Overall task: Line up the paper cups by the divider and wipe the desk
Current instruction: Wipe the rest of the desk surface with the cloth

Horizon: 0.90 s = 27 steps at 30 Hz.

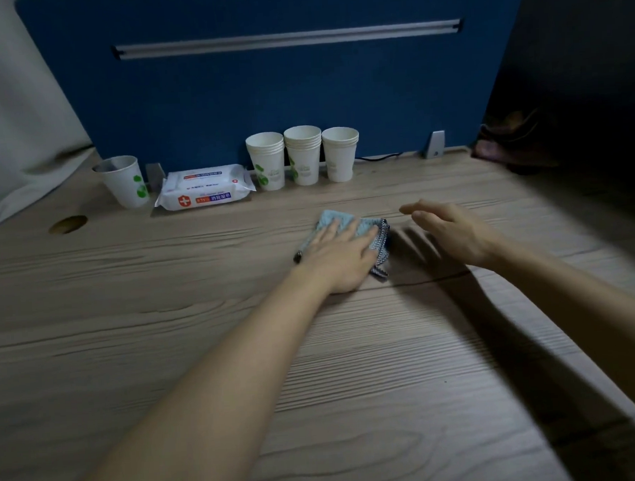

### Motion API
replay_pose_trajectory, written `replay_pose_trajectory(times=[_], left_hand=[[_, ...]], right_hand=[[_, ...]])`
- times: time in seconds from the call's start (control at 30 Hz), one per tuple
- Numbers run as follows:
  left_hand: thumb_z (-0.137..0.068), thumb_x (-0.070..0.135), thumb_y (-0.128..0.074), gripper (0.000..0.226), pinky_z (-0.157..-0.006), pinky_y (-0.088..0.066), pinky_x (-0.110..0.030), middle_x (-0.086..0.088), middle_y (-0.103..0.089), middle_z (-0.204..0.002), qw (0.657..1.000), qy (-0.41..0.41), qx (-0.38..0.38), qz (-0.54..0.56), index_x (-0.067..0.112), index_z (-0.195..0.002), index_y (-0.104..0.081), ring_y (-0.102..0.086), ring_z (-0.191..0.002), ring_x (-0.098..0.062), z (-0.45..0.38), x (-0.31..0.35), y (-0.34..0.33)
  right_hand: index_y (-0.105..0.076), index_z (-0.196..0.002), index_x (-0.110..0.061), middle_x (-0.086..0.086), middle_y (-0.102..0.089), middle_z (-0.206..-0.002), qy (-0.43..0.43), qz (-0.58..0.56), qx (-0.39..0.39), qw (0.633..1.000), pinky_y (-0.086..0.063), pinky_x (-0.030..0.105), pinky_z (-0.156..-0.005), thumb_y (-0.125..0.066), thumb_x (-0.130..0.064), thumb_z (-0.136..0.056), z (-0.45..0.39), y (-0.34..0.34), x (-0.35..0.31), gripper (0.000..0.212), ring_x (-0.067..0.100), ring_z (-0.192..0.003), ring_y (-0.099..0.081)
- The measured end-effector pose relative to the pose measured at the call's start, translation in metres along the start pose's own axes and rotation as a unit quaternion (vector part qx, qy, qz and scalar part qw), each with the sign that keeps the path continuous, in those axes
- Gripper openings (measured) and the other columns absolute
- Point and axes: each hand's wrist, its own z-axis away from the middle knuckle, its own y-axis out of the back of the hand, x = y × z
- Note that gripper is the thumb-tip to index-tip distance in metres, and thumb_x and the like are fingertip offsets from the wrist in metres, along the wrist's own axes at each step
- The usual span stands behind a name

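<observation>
Left hand (340, 255) flat, pressing nubby blue cloth (348, 227) | right hand (451, 229) spread, hovering | woodgrain desk (165, 321)

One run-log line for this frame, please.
phase: wiping | left hand: flat on blue cloth | right hand: open above desk | three cup stacks: lined up at divider

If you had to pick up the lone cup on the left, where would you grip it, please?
Grip the lone cup round its upper wall, just below the rim, where it is widest. It stands upright and apart. Probably come from the front: the wipes pack lies close on its right, the divider behind.
</observation>
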Motion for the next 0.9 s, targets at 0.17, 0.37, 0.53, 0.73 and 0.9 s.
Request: replay_pose_trajectory(times=[0.17,0.37,0.53,0.73,0.9], left_hand=[[-0.098,0.056,-0.014,0.058,-0.12,0.003,-0.043,0.004,0.005,-0.164,1.0,0.019,-0.004,-0.01,0.042,-0.153,-0.002,0.005,-0.15,-0.025,-0.02,-0.011,0.007],[-0.097,0.058,-0.011,0.059,-0.118,0.003,-0.042,0.003,0.004,-0.164,0.998,0.061,0.004,-0.018,0.041,-0.153,0.0,0.004,-0.15,-0.025,-0.003,-0.067,0.01],[-0.097,0.061,-0.011,0.06,-0.118,0.004,-0.04,0.004,0.004,-0.163,0.994,0.103,0.017,-0.031,0.042,-0.153,0.0,0.003,-0.15,-0.024,0.042,-0.115,0.012],[-0.096,0.063,-0.009,0.061,-0.12,0.002,-0.042,0.003,0.005,-0.163,0.989,0.141,0.019,-0.029,0.041,-0.153,0.0,0.004,-0.15,-0.026,0.089,-0.161,0.017],[-0.096,0.062,-0.01,0.061,-0.121,0.0,-0.044,0.003,0.003,-0.164,0.985,0.165,0.023,-0.035,0.041,-0.153,-0.001,0.003,-0.15,-0.026,0.115,-0.199,0.019]], right_hand=[[-0.054,-0.132,-0.021,0.001,-0.055,-0.136,-0.008,-0.002,0.001,1.0,-0.038,0.041,-0.107,-0.035,-0.032,-0.101,0.001,0.006,0.005,0.039,0.016,-0.125,-0.049],[-0.054,-0.133,-0.021,0.0,-0.053,-0.138,-0.006,-0.001,0.001,1.0,-0.037,0.041,-0.109,-0.035,-0.033,-0.101,0.005,0.008,0.0,0.039,0.016,-0.127,-0.048],[-0.052,-0.134,-0.018,0.002,-0.053,-0.138,0.009,-0.001,-0.015,1.0,-0.037,0.043,-0.108,-0.034,-0.031,-0.101,0.007,-0.006,-0.02,0.039,0.018,-0.127,-0.048],[-0.054,-0.133,-0.018,0.002,-0.053,-0.139,0.041,0.02,-0.03,0.998,-0.034,0.039,-0.109,-0.035,-0.029,-0.102,0.007,-0.037,-0.057,0.039,0.019,-0.128,-0.047],[-0.053,-0.135,-0.022,0.001,-0.049,-0.144,0.067,0.04,-0.049,0.996,-0.026,0.033,-0.11,-0.034,-0.031,-0.101,-0.001,-0.065,-0.088,0.039,0.017,-0.137,-0.036]])
